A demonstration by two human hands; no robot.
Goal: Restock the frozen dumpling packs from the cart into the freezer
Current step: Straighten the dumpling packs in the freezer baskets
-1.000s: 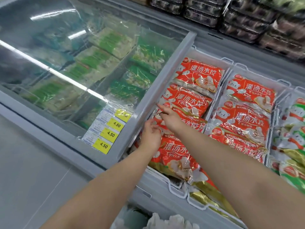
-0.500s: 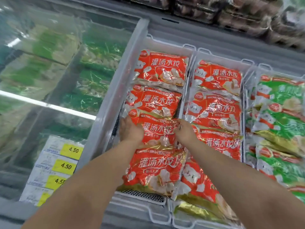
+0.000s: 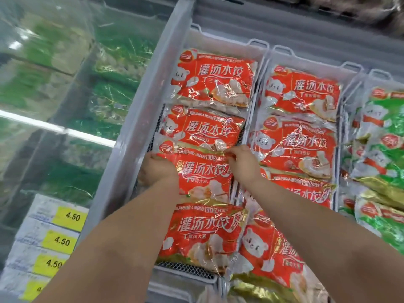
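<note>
Head view: your forearms reach into the freezer [image 3: 220, 22]. Your left hand [image 3: 158, 169] grips the red dumpling pack [image 3: 205, 173] at its left edge; your right hand [image 3: 241, 164] pinches its top corner.

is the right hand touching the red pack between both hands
Touching. The head view shows the right hand pinching the top right corner of the red pack, fingers curled over its edge.

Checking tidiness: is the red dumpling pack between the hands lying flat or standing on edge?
Lying flat, face up: the red dumpling pack shows its printed front, left hand and right hand holding its upper corners.
</note>
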